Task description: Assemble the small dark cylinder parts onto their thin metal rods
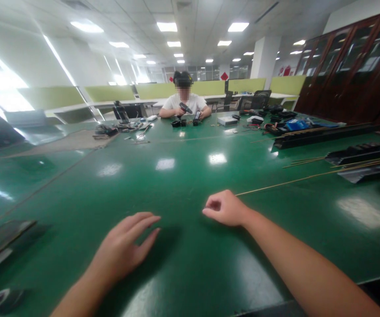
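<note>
My left hand [127,242] hovers over the green tabletop [183,189]. Its fingers are stretched out with the thumb apart, and nothing is in it. Right of it, my right hand [224,209] is closed, thumb and fingertips pinched together near the surface. A tiny dark bit shows at the fingertips, too small to name. From behind this hand a thin brass-coloured rod [275,185] runs off to the right; whether the hand touches it is hidden.
Across the table sits a person [196,103] holding a power drill [185,108] over small black parts [178,123]. Black metal channels [322,135] with thin rods lie at right. Tools and a blue item [297,124] are heaped behind. A dark flat object [5,237] lies at left.
</note>
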Demonstrator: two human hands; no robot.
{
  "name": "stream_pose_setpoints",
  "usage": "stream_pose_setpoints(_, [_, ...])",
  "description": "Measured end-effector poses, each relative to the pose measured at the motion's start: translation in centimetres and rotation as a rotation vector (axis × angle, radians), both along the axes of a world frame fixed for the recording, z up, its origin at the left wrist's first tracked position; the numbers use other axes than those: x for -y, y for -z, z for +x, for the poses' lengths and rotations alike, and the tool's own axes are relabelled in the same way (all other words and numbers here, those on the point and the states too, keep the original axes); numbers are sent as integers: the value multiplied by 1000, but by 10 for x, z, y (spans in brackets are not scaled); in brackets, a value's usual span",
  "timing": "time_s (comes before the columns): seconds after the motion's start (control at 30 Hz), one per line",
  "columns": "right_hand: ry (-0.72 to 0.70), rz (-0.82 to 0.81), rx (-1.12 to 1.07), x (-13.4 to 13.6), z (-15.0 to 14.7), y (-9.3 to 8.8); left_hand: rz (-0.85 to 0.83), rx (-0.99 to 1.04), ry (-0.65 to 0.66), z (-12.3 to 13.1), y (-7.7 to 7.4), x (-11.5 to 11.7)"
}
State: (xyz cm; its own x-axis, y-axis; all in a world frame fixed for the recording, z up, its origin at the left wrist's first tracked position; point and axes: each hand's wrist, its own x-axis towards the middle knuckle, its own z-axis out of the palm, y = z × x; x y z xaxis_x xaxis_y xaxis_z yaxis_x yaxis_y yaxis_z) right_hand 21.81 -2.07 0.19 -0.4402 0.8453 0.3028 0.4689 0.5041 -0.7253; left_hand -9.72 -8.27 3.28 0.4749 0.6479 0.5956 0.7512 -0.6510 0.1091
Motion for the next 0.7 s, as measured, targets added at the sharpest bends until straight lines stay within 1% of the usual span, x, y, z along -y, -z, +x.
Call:
stream_pose_setpoints(0.03, [-4,3,-1,0,0,0,-12,-69,69,19,2,-9])
stream_pose_setpoints(0.1, [-20,3,-10,1,-1,1,-16,-148,145,56,4,-22])
stream_pose_setpoints(0.17, [-52,4,-16,1,-1,1,-17,-200,213,87,4,-29])
stream_pose_setpoints(0.23, [-83,30,3,1,-1,1,-21,-214,283,108,4,-32])
stream_pose_setpoints(0.33, [-97,97,53,1,-2,-1,-61,-165,322,124,3,-32])
stream_pose_setpoints(0.43, [-92,95,54,3,-2,-4,-132,-91,308,125,5,-35])
stream_pose_setpoints(0.53, [-106,28,27,6,-2,-7,-161,-13,270,109,7,-38])
stream_pose_setpoints(0.6, [-111,-8,34,6,-1,-9,-131,36,192,86,3,-37])
stream_pose_setpoints(0.63, [-105,-23,52,6,-1,-10,-98,64,130,71,-1,-35])
stream_pose_setpoints(0.7, [-62,-59,130,5,0,-12,-13,122,-33,36,-14,-23])
